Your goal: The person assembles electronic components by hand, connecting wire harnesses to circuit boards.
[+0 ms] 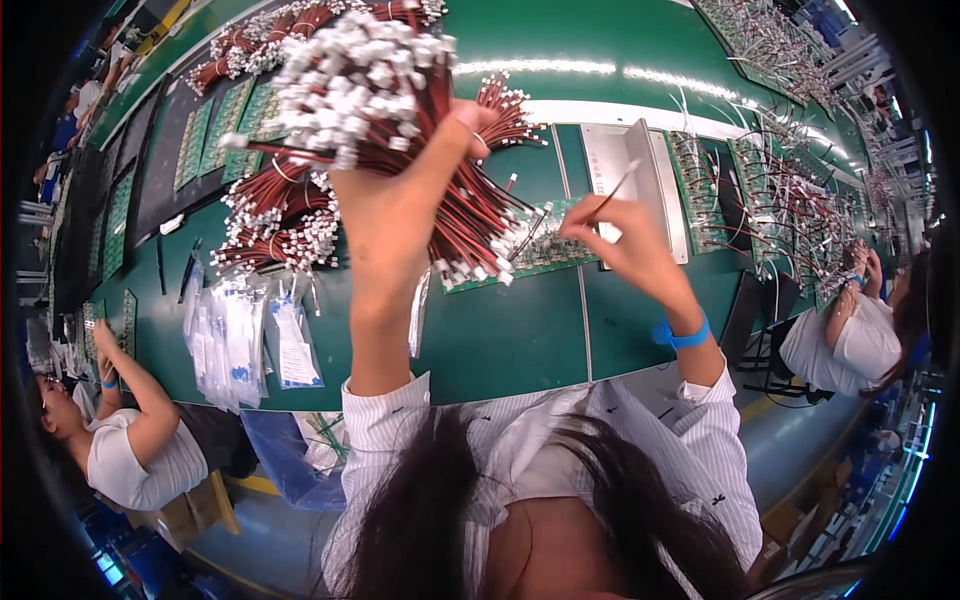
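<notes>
Left hand [395, 225] clamped round blurred red-black, white-tipped wire bundle [385, 105], right hand [632, 245] pinching thin indistinct strand [618, 187], part-hidden green circuit board [548, 246] between

The left forearm [380, 345] stands nearly upright, the left hand [392, 210] raised in a full grip, thumb stretched up and rightward. The right forearm [704, 360] slants up and leftward; the right hand [632, 245] sits lower, fingers curled in a pinch. The 2 hands are apart.
</notes>
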`<state>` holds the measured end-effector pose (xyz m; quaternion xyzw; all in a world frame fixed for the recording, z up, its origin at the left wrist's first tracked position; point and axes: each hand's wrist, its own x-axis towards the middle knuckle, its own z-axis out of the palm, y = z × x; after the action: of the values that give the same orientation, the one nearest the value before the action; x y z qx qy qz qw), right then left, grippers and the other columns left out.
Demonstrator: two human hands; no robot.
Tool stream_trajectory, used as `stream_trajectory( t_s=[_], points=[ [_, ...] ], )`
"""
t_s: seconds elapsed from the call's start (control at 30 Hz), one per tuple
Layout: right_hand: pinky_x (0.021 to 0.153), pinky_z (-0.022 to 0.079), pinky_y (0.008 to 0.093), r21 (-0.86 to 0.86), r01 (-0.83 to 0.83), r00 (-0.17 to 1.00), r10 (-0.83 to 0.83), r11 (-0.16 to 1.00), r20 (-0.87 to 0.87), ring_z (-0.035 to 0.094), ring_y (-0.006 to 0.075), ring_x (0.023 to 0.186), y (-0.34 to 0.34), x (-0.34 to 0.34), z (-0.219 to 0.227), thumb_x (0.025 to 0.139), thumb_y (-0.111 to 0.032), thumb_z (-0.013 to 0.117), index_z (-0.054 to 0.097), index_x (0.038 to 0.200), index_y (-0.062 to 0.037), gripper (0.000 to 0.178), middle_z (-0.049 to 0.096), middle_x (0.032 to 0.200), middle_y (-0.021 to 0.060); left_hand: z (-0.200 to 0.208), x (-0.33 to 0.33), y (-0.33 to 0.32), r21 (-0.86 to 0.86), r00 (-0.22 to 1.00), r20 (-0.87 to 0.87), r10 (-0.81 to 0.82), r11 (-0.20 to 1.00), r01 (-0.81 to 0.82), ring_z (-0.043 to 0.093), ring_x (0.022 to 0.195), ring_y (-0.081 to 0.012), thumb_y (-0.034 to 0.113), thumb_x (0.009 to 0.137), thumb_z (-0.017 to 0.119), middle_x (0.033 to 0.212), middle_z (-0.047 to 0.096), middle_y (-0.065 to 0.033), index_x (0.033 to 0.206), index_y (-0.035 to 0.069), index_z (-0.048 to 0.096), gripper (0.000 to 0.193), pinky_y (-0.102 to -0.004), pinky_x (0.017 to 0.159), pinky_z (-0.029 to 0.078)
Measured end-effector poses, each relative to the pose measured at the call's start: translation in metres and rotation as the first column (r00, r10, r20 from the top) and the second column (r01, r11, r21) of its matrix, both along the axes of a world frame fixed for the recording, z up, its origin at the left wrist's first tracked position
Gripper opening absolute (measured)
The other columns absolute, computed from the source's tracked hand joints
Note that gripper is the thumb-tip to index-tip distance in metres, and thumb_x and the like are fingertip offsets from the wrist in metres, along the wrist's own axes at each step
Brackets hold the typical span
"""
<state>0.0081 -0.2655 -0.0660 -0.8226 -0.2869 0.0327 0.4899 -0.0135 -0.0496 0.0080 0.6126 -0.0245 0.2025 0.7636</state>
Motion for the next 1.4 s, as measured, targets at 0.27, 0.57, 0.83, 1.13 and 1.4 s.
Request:
stream_trajectory(
  t_s=[0.27,0.57,0.83,1.13,1.4],
  points=[
    [0.068,0.047,0.0345,-0.198,-0.167,0.967,0.2,0.966,0.16,0.058,0.0276,0.076,0.022,-0.011,-0.034,0.075,0.001,0.061,0.06,0.084,0.0018,0.01,0.058,0.083,0.0114,0.003,-0.005,0.021,-0.218,0.996,0.013,0.092,0.972,-0.087,0.059,0.06,-0.013,0.003,0.077,0.066,0.071,0.063,-0.0084,0.082,-0.002,0.06,0.009,-0.0251,0.06,0.048],
    [0.065,0.047,0.0406,-0.286,-0.242,0.923,0.311,0.927,0.228,0.055,0.0326,0.078,0.027,-0.01,-0.026,0.076,-0.006,0.059,0.055,0.084,0.003,0.012,0.053,0.083,0.0141,0.005,-0.006,0.023,-0.221,0.998,0.002,0.058,0.974,-0.056,0.059,0.061,-0.0125,0.003,0.078,0.065,0.071,0.063,-0.0086,0.08,-0.003,0.061,0.008,-0.0243,0.06,0.047],
    [0.063,0.046,0.0409,-0.368,-0.239,0.911,0.338,0.899,0.234,0.055,0.0337,0.074,0.029,-0.012,-0.024,0.078,-0.007,0.06,0.053,0.082,0.0043,0.014,0.052,0.081,0.0156,0.002,-0.003,0.025,-0.237,0.999,0.016,0.05,0.97,-0.045,0.059,0.06,-0.0128,0.004,0.078,0.065,0.069,0.062,-0.008,0.079,-0.003,0.06,0.008,-0.0244,0.058,0.048],
    [0.068,0.045,0.0431,-0.314,-0.27,0.945,0.313,0.91,0.095,0.055,0.0373,0.078,0.032,-0.007,-0.02,0.077,-0.006,0.059,0.055,0.088,0.0052,0.016,0.054,0.085,0.018,0.001,0.001,0.027,-0.234,0.998,0.043,0.046,0.972,-0.035,0.058,0.06,-0.0134,0.004,0.077,0.065,0.069,0.062,-0.0081,0.079,-0.003,0.06,0.009,-0.0251,0.059,0.047],
    [0.068,0.045,0.0405,-0.262,-0.289,0.947,0.315,0.921,0.063,0.055,0.0354,0.076,0.031,-0.004,-0.023,0.079,-0.004,0.059,0.056,0.086,0.0048,0.012,0.055,0.082,0.0172,0.0,0.001,0.027,-0.238,0.998,0.045,0.036,0.971,-0.025,0.058,0.06,-0.0134,0.004,0.077,0.065,0.069,0.062,-0.008,0.079,-0.003,0.059,0.009,-0.0254,0.059,0.047]
  ],
)
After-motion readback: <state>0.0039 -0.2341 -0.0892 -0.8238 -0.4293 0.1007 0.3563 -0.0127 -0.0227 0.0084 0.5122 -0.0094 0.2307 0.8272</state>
